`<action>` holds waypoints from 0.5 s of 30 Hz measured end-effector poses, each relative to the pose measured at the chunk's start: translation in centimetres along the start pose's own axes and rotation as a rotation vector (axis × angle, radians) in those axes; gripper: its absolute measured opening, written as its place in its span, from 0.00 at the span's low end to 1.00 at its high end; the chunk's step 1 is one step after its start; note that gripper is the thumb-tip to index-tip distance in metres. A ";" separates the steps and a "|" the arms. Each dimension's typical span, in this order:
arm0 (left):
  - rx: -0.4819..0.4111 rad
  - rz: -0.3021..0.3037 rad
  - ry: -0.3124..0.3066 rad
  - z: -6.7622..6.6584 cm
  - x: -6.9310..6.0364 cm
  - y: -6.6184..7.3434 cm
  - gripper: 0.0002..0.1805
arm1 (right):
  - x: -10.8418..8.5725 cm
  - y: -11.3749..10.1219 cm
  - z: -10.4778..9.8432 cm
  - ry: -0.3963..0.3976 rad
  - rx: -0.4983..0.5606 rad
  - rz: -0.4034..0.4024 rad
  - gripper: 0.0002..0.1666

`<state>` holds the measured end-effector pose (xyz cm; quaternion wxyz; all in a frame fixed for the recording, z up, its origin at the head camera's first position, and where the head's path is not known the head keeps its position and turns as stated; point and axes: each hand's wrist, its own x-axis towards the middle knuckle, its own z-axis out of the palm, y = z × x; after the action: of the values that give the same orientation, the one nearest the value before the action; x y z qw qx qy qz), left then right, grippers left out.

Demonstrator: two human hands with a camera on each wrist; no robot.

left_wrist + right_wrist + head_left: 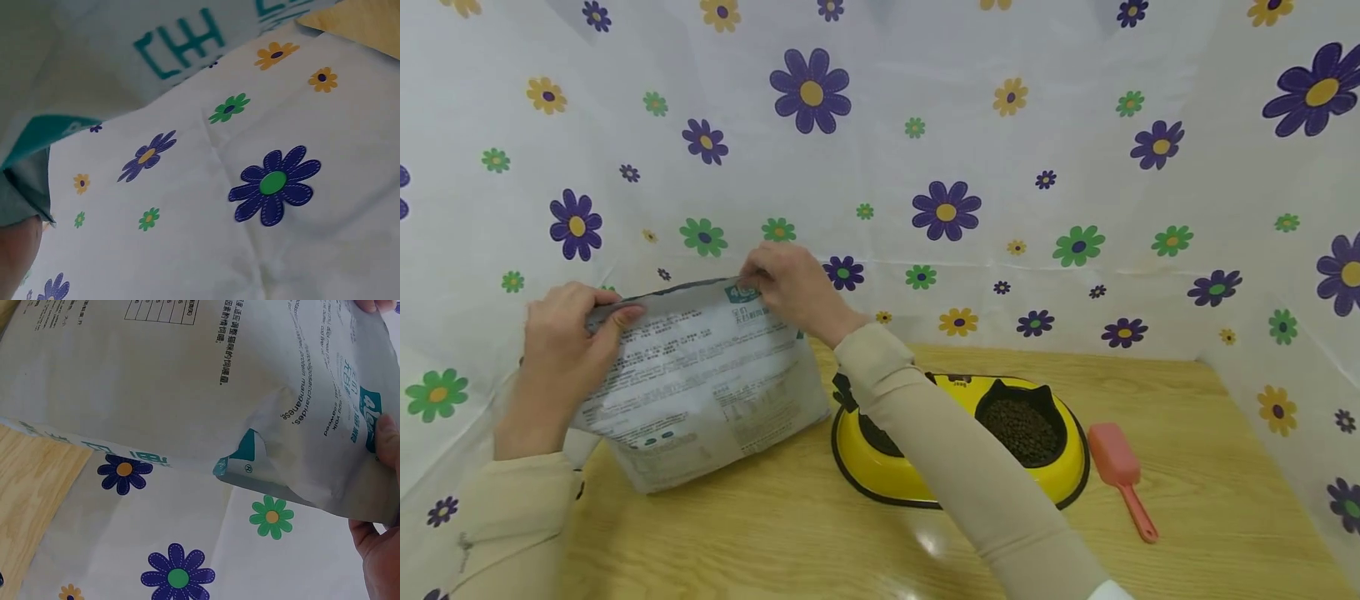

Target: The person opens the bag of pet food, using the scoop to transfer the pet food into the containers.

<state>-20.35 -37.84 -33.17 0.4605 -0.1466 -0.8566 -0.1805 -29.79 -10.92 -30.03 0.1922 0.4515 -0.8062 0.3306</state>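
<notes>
A white pet food bag (707, 375) with printed text and teal marks leans on the table, held by its top edge. My left hand (567, 354) grips the upper left corner, thumb on the printed face. At the upper right corner my right hand (797, 287) pinches the rim. In the right wrist view the bag (156, 381) fills most of the picture, with part of the right hand (382, 562) at the right edge. Close to the left wrist camera hangs the bag's teal-lettered side (119, 56); little of the left hand (19, 256) shows there.
A yellow double pet bowl (887, 479) with brown kibble (1018, 429) stands right of the bag, partly behind my right forearm. Beside it a pink scoop (1116, 454) lies on the wooden table (1210, 483). Flower-printed white sheeting (865, 150) surrounds the table's back and sides.
</notes>
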 end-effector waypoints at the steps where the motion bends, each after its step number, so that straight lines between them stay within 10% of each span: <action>1: -0.003 0.001 0.002 0.3 -0.1 -0.1 0.13 | 0.0 0.0 0.1 -0.003 -0.005 0.003 0.06; 15: -0.001 -0.034 -0.116 -1.2 0.6 1.2 0.10 | -0.2 -1.6 -0.5 -0.050 -0.284 -0.088 0.12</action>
<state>-19.30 -37.28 -31.83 0.4071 -0.1427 -0.8840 -0.1800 -28.31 -11.08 -29.20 0.2481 0.4630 -0.8287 0.1931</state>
